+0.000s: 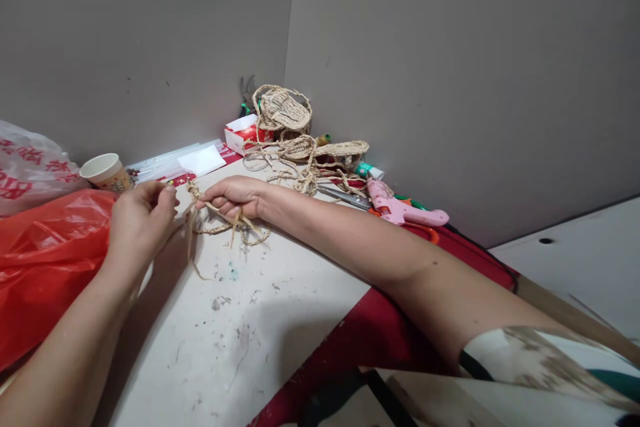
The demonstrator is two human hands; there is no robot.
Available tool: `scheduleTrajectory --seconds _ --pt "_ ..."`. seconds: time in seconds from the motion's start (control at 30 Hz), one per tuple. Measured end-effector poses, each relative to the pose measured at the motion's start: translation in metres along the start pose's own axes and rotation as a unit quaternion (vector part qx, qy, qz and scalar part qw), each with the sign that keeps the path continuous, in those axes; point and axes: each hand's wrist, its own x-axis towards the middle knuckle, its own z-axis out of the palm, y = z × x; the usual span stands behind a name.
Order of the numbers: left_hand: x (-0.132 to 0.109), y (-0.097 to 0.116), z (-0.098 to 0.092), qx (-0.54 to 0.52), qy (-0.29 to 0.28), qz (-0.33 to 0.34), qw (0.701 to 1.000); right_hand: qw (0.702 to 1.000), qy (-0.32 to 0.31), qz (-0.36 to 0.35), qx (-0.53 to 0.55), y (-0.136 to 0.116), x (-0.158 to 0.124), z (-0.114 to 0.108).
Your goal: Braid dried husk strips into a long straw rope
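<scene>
My right hand [235, 197] is closed around a thin braided straw cord [213, 230]. Part of the cord loops below the fingers, and loose straw ends hang toward the tabletop. A small knotted bit of the braid stands up just left of the fingertips. To the left, my left hand [145, 213] has its thumb and fingers pressed together. A tiny yellow-green tip shows by its fingertips; whatever is in the pinch is too small to make out.
Coils of braided straw rope [285, 110], a red-and-white box [245, 133] and a pink glue gun [400, 203] lie along the wall. Clear sticks [165, 163], a paper cup [107, 172] and a red plastic bag [55, 260] are at left. A white board [235, 320] covers red cloth.
</scene>
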Motion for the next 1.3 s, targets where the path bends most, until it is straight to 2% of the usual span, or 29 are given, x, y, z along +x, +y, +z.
scheduleTrajectory --seconds 0.03,0.1,0.17,0.27,0.47,0.6,0.7,0.87,1.0,1.13,1.3 --pt "0.003 -0.003 0.001 -0.025 -0.013 -0.017 0.999 1.000 -0.009 0.003 0.003 0.000 0.000 -0.001" --pt "0.004 -0.005 0.007 -0.085 -0.081 -0.060 0.991 1.000 -0.018 0.004 0.009 0.000 0.002 -0.003" --pt "0.001 -0.004 0.015 -0.161 -0.139 -0.127 0.969 1.000 -0.018 0.003 0.011 0.001 0.003 -0.003" --pt "-0.002 -0.002 0.020 -0.216 -0.156 -0.173 0.948 1.000 -0.011 0.000 0.000 0.000 0.003 -0.002" --pt "0.005 -0.013 0.012 -0.170 -0.154 -0.131 0.964 0.994 0.024 -0.029 -0.101 -0.003 -0.008 0.004" --pt "0.010 -0.018 0.010 -0.095 -0.144 -0.093 0.981 0.974 0.055 -0.067 -0.207 -0.002 -0.010 0.005" --pt "0.012 -0.018 0.009 -0.076 -0.152 -0.092 0.981 0.958 0.057 -0.088 -0.268 0.000 -0.009 0.004" --pt "0.011 -0.016 0.007 -0.118 -0.193 -0.168 0.959 0.912 0.093 -0.126 -0.378 0.002 -0.011 0.005" --pt "0.011 -0.018 0.008 -0.143 -0.210 -0.171 0.952 0.853 0.118 -0.177 -0.476 0.001 -0.012 0.008" --pt "0.011 -0.021 0.013 -0.158 -0.202 -0.169 0.952 0.802 0.144 -0.185 -0.549 0.001 -0.014 0.011" --pt "0.008 -0.017 0.015 -0.150 -0.175 -0.179 0.956 0.769 0.169 -0.165 -0.594 -0.003 -0.019 0.013"
